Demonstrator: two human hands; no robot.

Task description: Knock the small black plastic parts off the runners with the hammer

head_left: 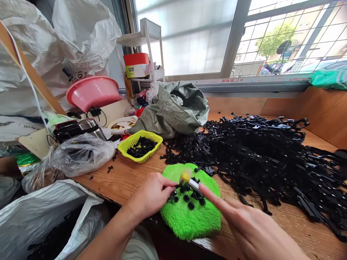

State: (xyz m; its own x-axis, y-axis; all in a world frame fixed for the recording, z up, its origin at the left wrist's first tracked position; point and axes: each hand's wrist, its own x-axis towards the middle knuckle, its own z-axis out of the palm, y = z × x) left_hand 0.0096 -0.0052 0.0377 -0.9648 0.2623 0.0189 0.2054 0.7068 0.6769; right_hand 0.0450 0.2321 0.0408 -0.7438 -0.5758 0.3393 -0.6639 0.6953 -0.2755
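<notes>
Both hands meet over a green pad (189,213) at the counter's (121,180) near edge. The left hand (151,195) pinches a small black part (172,196) on the pad. The right hand (244,224) grips a yellow-tipped tool (189,180), its long axis slanting up-left, its tip just right of the pinched part.

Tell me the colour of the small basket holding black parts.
Yellow-green; the basket shows best in the head view.
</notes>
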